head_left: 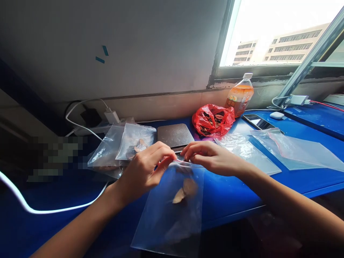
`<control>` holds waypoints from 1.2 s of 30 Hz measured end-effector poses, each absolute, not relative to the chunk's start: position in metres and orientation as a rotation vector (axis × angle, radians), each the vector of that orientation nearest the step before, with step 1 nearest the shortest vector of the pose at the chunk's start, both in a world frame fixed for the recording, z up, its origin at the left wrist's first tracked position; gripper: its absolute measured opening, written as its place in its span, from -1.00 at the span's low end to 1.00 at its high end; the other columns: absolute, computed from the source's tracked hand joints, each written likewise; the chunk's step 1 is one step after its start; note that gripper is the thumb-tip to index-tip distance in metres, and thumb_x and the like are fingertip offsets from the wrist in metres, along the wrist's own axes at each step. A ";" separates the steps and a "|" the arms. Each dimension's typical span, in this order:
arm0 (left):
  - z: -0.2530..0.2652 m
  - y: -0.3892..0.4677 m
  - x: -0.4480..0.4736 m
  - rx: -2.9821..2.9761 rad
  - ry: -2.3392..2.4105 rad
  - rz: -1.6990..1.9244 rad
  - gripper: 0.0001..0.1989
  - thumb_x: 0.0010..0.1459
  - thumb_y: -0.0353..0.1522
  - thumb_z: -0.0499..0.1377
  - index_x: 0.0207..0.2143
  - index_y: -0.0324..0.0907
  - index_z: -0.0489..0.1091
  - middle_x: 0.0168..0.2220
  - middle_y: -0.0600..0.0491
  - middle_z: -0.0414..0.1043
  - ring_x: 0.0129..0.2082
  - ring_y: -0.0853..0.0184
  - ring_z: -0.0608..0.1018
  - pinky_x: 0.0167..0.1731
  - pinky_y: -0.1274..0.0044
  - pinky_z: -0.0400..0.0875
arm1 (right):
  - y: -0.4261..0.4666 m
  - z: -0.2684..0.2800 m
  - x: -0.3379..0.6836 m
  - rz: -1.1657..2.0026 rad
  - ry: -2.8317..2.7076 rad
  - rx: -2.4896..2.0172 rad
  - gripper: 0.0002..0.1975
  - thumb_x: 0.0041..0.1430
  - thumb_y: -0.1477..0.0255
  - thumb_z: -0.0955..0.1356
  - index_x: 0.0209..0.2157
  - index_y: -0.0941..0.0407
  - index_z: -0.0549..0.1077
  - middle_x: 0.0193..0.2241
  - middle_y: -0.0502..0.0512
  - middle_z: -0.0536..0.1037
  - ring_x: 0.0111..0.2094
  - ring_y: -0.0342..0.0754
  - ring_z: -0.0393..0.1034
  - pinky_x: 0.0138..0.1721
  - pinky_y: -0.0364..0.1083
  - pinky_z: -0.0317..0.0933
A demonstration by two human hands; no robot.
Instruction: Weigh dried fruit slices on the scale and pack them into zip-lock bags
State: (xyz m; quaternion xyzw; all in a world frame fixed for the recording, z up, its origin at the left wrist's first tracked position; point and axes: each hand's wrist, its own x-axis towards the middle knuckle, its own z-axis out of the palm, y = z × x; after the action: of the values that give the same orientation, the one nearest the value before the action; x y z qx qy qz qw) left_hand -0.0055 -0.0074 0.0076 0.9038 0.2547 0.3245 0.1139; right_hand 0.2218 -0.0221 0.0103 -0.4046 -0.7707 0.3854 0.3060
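A clear zip-lock bag (166,215) hangs over the front edge of the blue table, its mouth uppermost. My left hand (150,163) is closed, thumb and fingers pinching the left part of the bag's mouth. My right hand (206,156) has its fingers curled in a pinch at the right end of the same mouth; the fingertips are partly hidden. Inside the bag, a few dried brown slices (179,196) show, some blurred. Just beyond my hands lies a flat grey scale (174,135).
Bags holding slices (137,139) lie left of the scale. An open red plastic bag (212,122) of dried pieces stands behind, beside an orange drink bottle (240,96). Right are flat clear bags (303,148), a phone (259,122) and a white case (276,115). A white cable (61,210) loops at left.
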 end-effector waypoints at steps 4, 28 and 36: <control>0.010 -0.007 -0.005 2.486 0.859 1.019 -0.90 0.27 -0.42 0.11 -0.29 -0.13 0.42 -0.19 0.02 0.43 -0.22 0.32 0.51 -0.26 0.50 0.44 | -0.030 0.017 0.223 0.930 -2.105 -1.015 -0.72 0.34 0.31 0.22 -0.22 0.10 0.54 -0.15 0.11 0.54 -0.13 -0.03 0.43 -0.13 -0.09 0.30; 0.003 -0.006 -0.002 2.051 1.170 1.002 -0.76 0.13 -0.37 0.17 -0.12 -0.08 0.30 -0.45 0.19 0.40 -0.43 0.38 0.47 -0.42 0.55 0.32 | -0.010 0.008 0.197 0.475 -2.171 -1.028 -0.74 0.04 0.63 0.31 -0.20 0.12 0.31 -0.28 0.08 0.52 -0.26 -0.08 0.40 -0.26 -0.11 0.24; -0.001 -0.011 0.001 2.037 1.229 1.024 -0.77 0.15 -0.26 0.22 -0.15 -0.09 0.33 -0.39 0.14 0.52 -0.34 0.30 0.57 -0.41 0.52 0.37 | -0.014 0.005 0.180 0.556 -2.096 -1.048 -0.69 -0.01 0.68 0.26 -0.22 0.10 0.22 -0.43 -0.03 0.45 -0.43 -0.13 0.33 -0.44 -0.17 0.13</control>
State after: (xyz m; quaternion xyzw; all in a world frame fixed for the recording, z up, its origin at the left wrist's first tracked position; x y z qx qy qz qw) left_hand 0.0010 -0.0107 -0.0006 0.7568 0.4565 0.3805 0.2722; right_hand 0.1799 -0.0136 0.0053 -0.4062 -0.8126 0.2153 0.3583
